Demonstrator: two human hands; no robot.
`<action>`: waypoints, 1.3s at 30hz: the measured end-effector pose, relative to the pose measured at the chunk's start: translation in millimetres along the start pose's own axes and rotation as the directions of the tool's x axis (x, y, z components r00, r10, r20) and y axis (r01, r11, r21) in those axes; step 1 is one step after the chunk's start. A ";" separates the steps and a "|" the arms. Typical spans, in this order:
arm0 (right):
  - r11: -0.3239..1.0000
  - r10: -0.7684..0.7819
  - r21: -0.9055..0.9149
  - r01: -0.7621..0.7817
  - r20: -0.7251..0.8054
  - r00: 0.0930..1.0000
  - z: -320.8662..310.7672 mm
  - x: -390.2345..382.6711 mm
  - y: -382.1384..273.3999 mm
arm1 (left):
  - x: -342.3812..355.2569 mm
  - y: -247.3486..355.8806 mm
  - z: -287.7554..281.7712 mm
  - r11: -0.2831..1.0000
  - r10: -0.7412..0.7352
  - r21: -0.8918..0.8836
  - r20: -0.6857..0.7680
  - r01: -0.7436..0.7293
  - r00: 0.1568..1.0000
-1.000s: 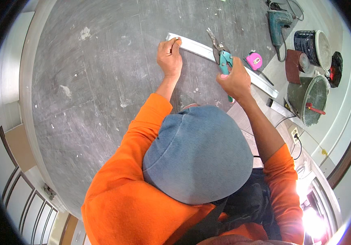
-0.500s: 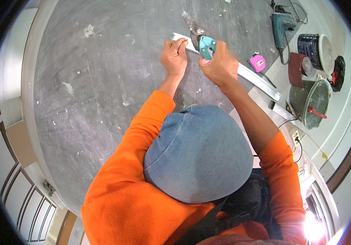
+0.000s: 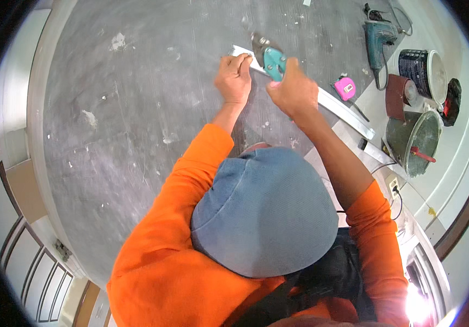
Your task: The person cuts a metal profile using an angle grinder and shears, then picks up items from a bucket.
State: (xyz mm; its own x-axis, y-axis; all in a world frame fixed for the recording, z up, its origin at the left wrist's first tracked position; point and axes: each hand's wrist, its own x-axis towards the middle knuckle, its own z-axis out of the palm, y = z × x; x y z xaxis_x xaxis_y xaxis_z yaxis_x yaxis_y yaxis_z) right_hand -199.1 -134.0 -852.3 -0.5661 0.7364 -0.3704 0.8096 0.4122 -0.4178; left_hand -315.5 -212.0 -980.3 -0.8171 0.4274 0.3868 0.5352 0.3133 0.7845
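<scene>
A long white metal strip lies slanting over the grey board, its far left end tilted up a little. My left hand is closed near that end, thumb and fingers pinching the strip. My right hand grips the teal handles of a pair of tin snips. The dark jaws point up and left, just beyond the strip and to the right of my left hand. I cannot tell whether the jaws touch the strip. My right hand and wrist cover part of the strip's middle.
A pink tape measure lies right of the strip. Farther right are a teal power drill, a dark tub, a sandpaper roll and a dirty bucket. The large grey board spreads under my hands; a blue-grey clothed bulge is in front.
The tin snips' jaws have swung nearer to the strip and now look shorter. My left hand keeps its pinch on the strip, shifted only slightly.
</scene>
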 end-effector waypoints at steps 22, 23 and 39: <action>0.883 0.453 0.233 -0.408 -0.191 0.871 -14.6 -98.0 187.0 | -13.2 22.8 -12.7 0.762 -0.347 -0.465 0.293 0.450 0.891; 0.875 0.465 0.243 -0.419 -0.178 0.867 -16.2 -103.0 191.5 | -14.3 32.2 -9.0 0.755 -0.341 -0.460 0.333 0.467 0.879; 0.956 0.249 0.217 -0.198 -0.245 0.937 -19.6 -136.1 194.3 | -70.4 97.1 52.1 0.968 0.249 -0.110 0.489 -0.225 0.836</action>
State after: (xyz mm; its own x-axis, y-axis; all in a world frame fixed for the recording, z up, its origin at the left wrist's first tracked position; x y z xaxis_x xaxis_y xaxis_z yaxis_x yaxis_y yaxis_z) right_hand 38.2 -143.5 -866.8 -0.2907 0.9241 -0.2481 0.8522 0.1322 -0.5062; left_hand -194.8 -167.5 -956.6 -0.4450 0.8499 0.2822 0.6785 0.1143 0.7257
